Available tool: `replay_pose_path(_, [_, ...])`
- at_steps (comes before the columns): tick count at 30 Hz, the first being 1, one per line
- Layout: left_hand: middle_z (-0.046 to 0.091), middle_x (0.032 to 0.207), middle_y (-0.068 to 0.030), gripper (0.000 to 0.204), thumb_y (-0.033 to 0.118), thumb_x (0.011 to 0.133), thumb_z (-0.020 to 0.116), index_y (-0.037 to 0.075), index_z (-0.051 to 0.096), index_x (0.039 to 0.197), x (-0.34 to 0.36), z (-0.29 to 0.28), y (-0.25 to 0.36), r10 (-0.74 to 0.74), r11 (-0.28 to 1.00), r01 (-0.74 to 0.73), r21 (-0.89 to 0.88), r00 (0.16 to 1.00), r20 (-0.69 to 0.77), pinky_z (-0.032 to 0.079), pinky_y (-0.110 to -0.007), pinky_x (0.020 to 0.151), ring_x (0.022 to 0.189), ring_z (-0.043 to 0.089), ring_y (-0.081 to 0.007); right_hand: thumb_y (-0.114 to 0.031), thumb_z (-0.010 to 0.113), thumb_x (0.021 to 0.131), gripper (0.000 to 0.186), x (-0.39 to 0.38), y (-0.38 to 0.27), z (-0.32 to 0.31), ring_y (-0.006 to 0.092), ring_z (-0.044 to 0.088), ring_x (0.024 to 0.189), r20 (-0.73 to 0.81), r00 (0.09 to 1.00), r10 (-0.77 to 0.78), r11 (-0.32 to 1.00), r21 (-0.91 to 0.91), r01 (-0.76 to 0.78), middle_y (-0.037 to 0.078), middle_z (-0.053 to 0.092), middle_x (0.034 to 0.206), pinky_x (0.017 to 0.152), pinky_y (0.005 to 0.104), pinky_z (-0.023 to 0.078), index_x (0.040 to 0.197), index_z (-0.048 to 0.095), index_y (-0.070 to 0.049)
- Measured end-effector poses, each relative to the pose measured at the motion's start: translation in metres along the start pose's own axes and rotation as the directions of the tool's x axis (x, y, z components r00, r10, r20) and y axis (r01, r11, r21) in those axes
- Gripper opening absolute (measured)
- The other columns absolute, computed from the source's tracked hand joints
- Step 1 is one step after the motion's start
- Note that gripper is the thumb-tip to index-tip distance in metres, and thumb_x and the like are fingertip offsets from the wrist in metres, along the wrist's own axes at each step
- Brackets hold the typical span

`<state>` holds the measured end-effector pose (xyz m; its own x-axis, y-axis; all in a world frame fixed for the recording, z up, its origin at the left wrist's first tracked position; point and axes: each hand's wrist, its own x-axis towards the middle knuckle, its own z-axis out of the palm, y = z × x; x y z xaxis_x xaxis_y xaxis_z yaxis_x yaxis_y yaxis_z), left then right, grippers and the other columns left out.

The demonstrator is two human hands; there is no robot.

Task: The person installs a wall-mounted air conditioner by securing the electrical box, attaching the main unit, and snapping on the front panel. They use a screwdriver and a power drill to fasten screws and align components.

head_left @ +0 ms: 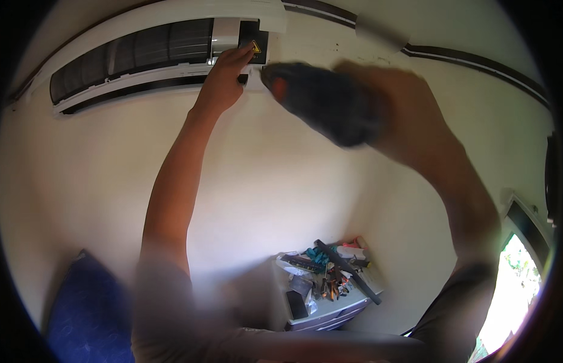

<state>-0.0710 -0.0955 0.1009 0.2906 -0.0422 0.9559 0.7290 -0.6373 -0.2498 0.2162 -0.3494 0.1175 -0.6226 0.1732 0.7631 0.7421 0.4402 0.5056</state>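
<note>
High on the wall is a white indoor air conditioner [172,69] with its front cover raised and its dark filter mesh showing. My left hand [223,81] is at its right end, with fingers reaching onto the black panel [252,58] that bears a yellow warning triangle. That hand grips the lower part of the unit there; some of its fingers are hidden. To the right, my right hand [393,106] is closed on a dark power drill [324,100], smeared by motion. The drill's front end points left toward the unit's right lower corner, and I cannot tell whether it touches.
Below stands a small white-topped cabinet [321,317] crowded with hand tools [333,287], a dark tube [348,272] and a phone [297,304]. A blue cushioned item [88,311] is at lower left. A bright window [517,284] is at right; dark trim [475,57] runs along the wall top.
</note>
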Motion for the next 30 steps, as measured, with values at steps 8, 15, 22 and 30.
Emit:
replay_pose_path(8, [0.069, 0.134, -0.0125, 0.045, -0.018, 0.093, 0.057, 0.007, 0.072, 0.127, -0.088, -0.061, 0.008, 0.025, 0.998, -0.023, 0.062, 0.999, -0.038, 0.055, -0.039, 0.104, 0.130, 0.063, -0.0306, -0.001, 0.077, 0.087, 0.032, -0.322, -0.016, 0.043, 0.0233, 0.075, 0.093, 0.327, 0.643, 0.693, 0.458, 0.489, -0.742, 0.012, 0.076, 0.107, 0.086, 0.0383, 0.060, 0.119, 0.073, 0.000])
replay_pose_path(15, [0.073, 0.118, -0.0198, 0.026, 0.015, 0.109, 0.058, 0.000, 0.069, 0.127, -0.460, -0.127, 0.073, -0.728, 0.669, 0.665, 0.332, 0.499, 0.470, 0.055, -0.042, 0.096, 0.108, 0.071, -0.0344, -0.061, 0.071, 0.089, 0.061, -0.597, -0.025, 0.159, 0.0442, 0.075, 0.098, 0.366, -0.370, 0.854, -0.214, -0.400, -0.891, 0.026, 0.076, 0.096, 0.083, 0.0519, 0.058, 0.104, 0.078, -0.003])
replay_pose_path(22, [0.071, 0.114, -0.0204, 0.038, 0.036, 0.108, 0.054, 0.003, 0.073, 0.115, -0.744, -0.256, 0.338, -0.371, 0.205, 0.574, 0.793, -0.704, 0.605, 0.054, -0.047, 0.091, 0.105, 0.069, -0.0360, -0.021, 0.066, 0.094, 0.041, -0.708, -0.041, 0.221, 0.0431, 0.069, 0.115, 0.551, -0.020, 0.834, 0.115, -0.210, -0.971, 0.020, 0.073, 0.121, 0.096, 0.0532, 0.054, 0.135, 0.065, -0.013])
replay_pose_path(30, [0.071, 0.126, -0.0190, 0.037, 0.037, 0.106, 0.058, 0.006, 0.075, 0.116, -0.710, -0.299, 0.370, -0.324, -0.204, 0.381, 0.902, -0.895, 0.306, 0.054, -0.048, 0.092, 0.111, 0.069, -0.0346, -0.021, 0.060, 0.099, 0.037, -0.781, -0.015, 0.341, 0.0457, 0.064, 0.116, 0.633, 0.085, 0.769, 0.234, -0.156, -0.960, 0.024, 0.069, 0.123, 0.099, 0.0528, 0.051, 0.133, 0.065, -0.007])
